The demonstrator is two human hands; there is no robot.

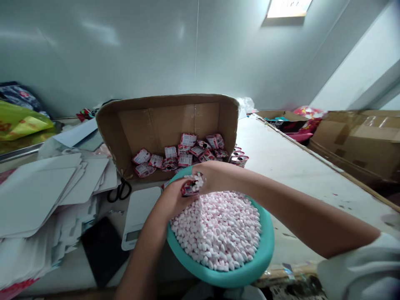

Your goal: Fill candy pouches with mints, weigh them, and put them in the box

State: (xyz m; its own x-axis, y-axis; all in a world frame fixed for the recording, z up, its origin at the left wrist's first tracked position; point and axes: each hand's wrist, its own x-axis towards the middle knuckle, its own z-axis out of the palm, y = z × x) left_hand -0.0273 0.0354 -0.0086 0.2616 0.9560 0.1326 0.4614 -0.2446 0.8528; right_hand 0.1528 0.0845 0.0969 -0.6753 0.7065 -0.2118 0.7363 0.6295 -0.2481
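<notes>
A teal bowl (264,254) heaped with small pink and white candies (218,227) sits at the table's front edge. My left hand (175,196) is closed round a small red and white packet (188,188) held over the bowl's far side. My right hand (211,175) is curled above the packet's mouth, with a clump of candies between its fingers and the packet. Just beyond, an open cardboard box (168,121) lies on its side with several filled red and white packets (184,155) inside.
A white kitchen scale (139,216) stands left of the bowl, with black scissors (120,191) behind it. Stacks of flat white cartons (40,191) cover the left. More cardboard boxes (359,141) stand off the table to the right. A dark flat item (103,250) lies near the front.
</notes>
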